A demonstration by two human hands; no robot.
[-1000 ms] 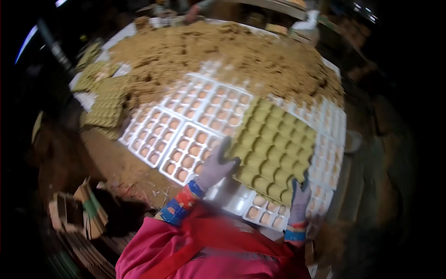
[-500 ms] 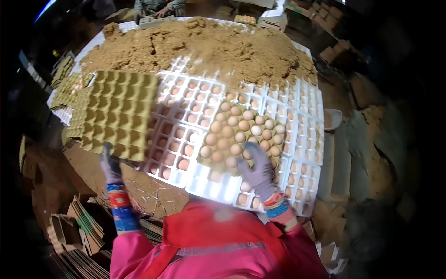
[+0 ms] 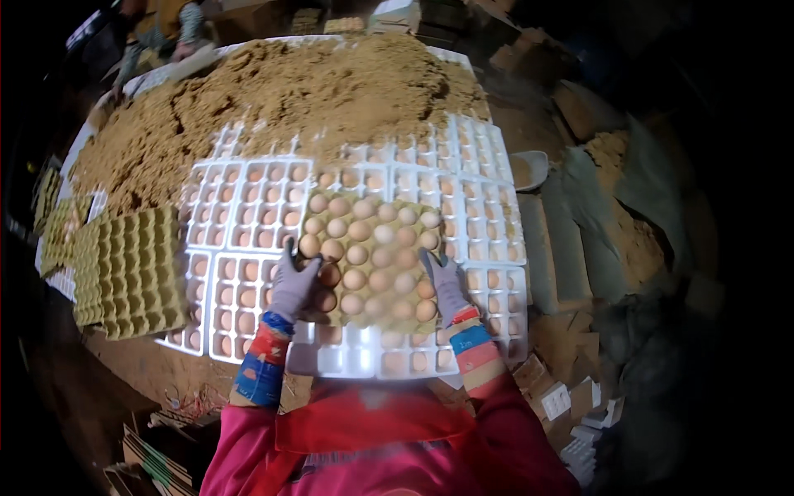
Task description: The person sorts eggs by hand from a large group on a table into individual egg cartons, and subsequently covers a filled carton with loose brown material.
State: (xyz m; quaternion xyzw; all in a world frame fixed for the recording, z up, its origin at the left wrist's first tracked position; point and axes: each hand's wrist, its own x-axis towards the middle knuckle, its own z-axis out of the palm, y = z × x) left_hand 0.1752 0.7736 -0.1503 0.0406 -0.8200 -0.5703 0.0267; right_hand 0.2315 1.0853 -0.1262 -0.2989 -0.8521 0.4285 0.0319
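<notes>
On the near middle of the white plastic egg grid [image 3: 248, 207], a brown pulp tray of eggs [image 3: 368, 260] rests. The gloved left hand [image 3: 294, 285] and right hand [image 3: 445, 285] clasp its opposite near edges, keeping it level so nothing rolls. An empty pulp tray stack [image 3: 128, 269] sits left.

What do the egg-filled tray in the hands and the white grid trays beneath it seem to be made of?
Egg-filled tray: likely moulded paper pulp, matte tan-yellow with soft, rounded cups. White grid trays: probably plastic, smooth and slightly glossy with thin, sharp cell walls. Gloves on the left hand and right hand: grey, seemingly knitted fabric; the weave is too blurred to confirm.
</notes>
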